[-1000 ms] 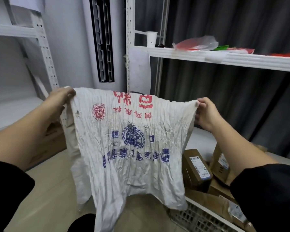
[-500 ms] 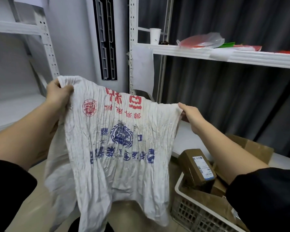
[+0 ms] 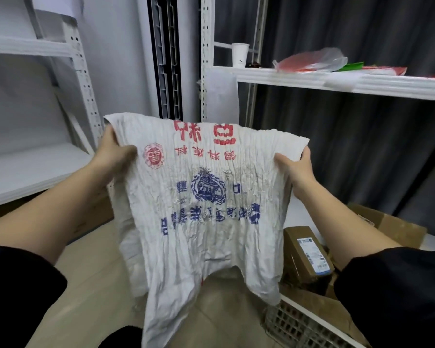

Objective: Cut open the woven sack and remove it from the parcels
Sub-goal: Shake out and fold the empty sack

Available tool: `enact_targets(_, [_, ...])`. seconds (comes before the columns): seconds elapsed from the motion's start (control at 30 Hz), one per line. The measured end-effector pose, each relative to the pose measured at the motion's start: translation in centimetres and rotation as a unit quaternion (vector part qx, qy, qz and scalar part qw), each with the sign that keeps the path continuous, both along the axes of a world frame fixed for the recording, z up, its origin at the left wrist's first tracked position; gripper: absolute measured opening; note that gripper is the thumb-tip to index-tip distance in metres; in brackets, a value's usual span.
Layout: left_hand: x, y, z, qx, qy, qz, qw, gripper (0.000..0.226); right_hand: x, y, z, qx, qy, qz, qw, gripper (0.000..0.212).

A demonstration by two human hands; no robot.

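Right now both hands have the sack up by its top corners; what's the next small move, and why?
Probably fold it: bring the left hand across to the right hand. The crumpled white woven sack with red and blue print hangs flat and limp, apparently empty, clear of the brown cardboard parcels in the white plastic crate, so only stowing seems left.

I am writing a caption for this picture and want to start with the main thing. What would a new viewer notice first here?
First comes the crumpled white woven sack with red and blue print, held up in the middle by the left hand and right hand at its upper corners. Next, the brown parcels in a white crate at lower right, and a paper cup on the shelf above.
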State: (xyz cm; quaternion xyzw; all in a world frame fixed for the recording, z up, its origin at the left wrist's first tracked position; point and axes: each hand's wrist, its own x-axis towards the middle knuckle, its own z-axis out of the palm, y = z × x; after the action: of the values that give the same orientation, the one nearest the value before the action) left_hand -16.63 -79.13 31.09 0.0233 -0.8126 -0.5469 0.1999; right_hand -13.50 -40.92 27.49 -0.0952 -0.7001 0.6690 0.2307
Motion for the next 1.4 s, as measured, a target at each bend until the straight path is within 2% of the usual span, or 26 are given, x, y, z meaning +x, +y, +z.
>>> enact_targets(0.07, [0.0, 1.2, -0.2, -0.080, 0.005, -0.034, 0.996, 0.076, -0.2, -0.5, 0.4, 0.080, 0.005, -0.001, 0.997, 0.083])
enact_targets(0.13, [0.0, 2.4, -0.3, -0.164, 0.019, -0.023, 0.986, 0.091, -0.4, -1.4, 1.0, 0.150, -0.009, -0.019, 0.988, 0.094])
enact_targets(0.23, [0.6, 5.4, -0.2, -0.269, 0.043, -0.008, 0.962, 0.099, -0.3, -3.6, 1.7, 0.196, 0.010, 0.021, 0.980, 0.104])
enact_targets(0.37, [1.5, 9.3, -0.4, -0.306, 0.090, -0.074, 0.945, 0.105, 0.5, -6.9, 2.4, 0.238, 0.060, 0.070, 0.967, 0.095])
enact_targets(0.43, [2.3, 11.5, -0.7, -0.354, 0.076, -0.064, 0.930, 0.101, 0.9, -8.6, 2.6, 0.292, 0.066, 0.093, 0.949, 0.088])
enact_targets(0.5, [3.2, 13.7, -1.1, -0.367, 0.063, -0.060, 0.926, 0.094, 1.4, -10.6, 2.7, 0.306, 0.067, 0.164, 0.936, 0.082])
enact_targets(0.7, [4.1, 14.1, -2.0, -0.173, 0.053, -0.200, 0.963, 0.109, 3.1, -13.0, 4.0, 0.155, 0.024, 0.309, 0.938, 0.062])
enact_targets(0.83, [3.9, 13.5, -2.8, -0.110, 0.026, -0.139, 0.984, 0.121, 3.2, -13.2, 3.9, 0.111, 0.027, 0.349, 0.930, 0.051])
enact_targets(0.93, [4.0, 12.9, -3.2, -0.116, 0.037, -0.090, 0.988, 0.101, 3.2, -12.2, 4.1, 0.077, 0.008, 0.361, 0.929, 0.046])
enact_targets(1.0, [3.7, 12.8, -3.3, -0.136, 0.038, -0.023, 0.990, 0.081, 3.4, -11.6, 3.6, 0.097, -0.002, 0.369, 0.924, 0.044])
enact_targets(1.07, [3.4, 12.9, -3.2, -0.132, 0.051, 0.011, 0.990, 0.065, 3.6, -11.1, 2.0, 0.132, 0.013, 0.322, 0.937, 0.042])
enact_targets(1.13, [3.4, 13.1, -2.7, -0.107, 0.079, 0.007, 0.991, 0.058, 3.4, -10.2, -0.4, 0.152, 0.041, 0.227, 0.961, 0.042])
enact_targets(1.2, [3.6, 13.4, -1.3, -0.062, 0.102, -0.009, 0.993, 0.055, 3.6, -9.1, -3.1, 0.227, 0.023, 0.148, 0.962, 0.048])
enact_targets(1.27, [3.7, 13.9, 0.5, 0.008, 0.119, -0.014, 0.993, 0.055, 4.9, -9.1, -7.0, 0.285, -0.050, 0.137, 0.947, 0.057])
enact_targets(1.33, [3.3, 14.6, 2.2, 0.079, 0.136, -0.016, 0.987, 0.056, 7.0, -10.4, -12.7, 0.285, -0.129, 0.210, 0.926, 0.068])
enact_targets(1.37, [3.1, 15.1, 2.8, 0.100, 0.145, -0.019, 0.984, 0.056, 8.2, -11.3, -15.7, 0.316, -0.174, 0.270, 0.893, 0.082])
enact_targets(1.4, [2.9, 15.6, 3.3, 0.106, 0.156, -0.022, 0.982, 0.055, 9.3, -11.7, -18.7, 0.385, -0.230, 0.340, 0.826, 0.099])
